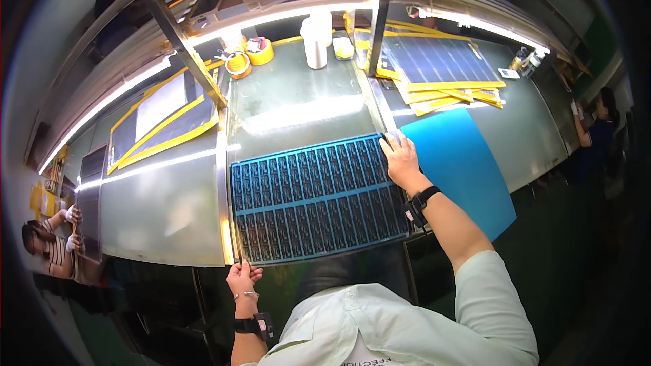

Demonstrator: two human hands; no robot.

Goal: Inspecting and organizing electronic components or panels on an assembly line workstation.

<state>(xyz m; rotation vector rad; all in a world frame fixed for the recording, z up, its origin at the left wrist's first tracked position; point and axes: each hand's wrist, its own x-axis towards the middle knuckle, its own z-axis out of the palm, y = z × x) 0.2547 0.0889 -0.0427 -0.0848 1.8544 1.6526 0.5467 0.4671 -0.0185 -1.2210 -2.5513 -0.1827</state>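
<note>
A blue sheet [314, 201] covered with rows of black printed shapes lies flat on the glass-topped table, near its front edge. My left hand [241, 280] is closed at the sheet's near left corner, with thumb and fingers pinching its edge. At the far right corner, my right hand [404, 160] has its fingers closed on the sheet's edge. The fingertips there are partly hidden. A plain blue sheet [462, 166] lies just right of my right hand, part of it passing under my forearm.
Metal posts [380, 20] rise at both sides of this table section [298, 85]. At its back stand a white bottle [315, 44] and orange tape rolls [239, 64]. Yellow-edged panels [444, 64] are stacked at right, others [166, 118] at left. Co-workers [57, 247] sit at both sides.
</note>
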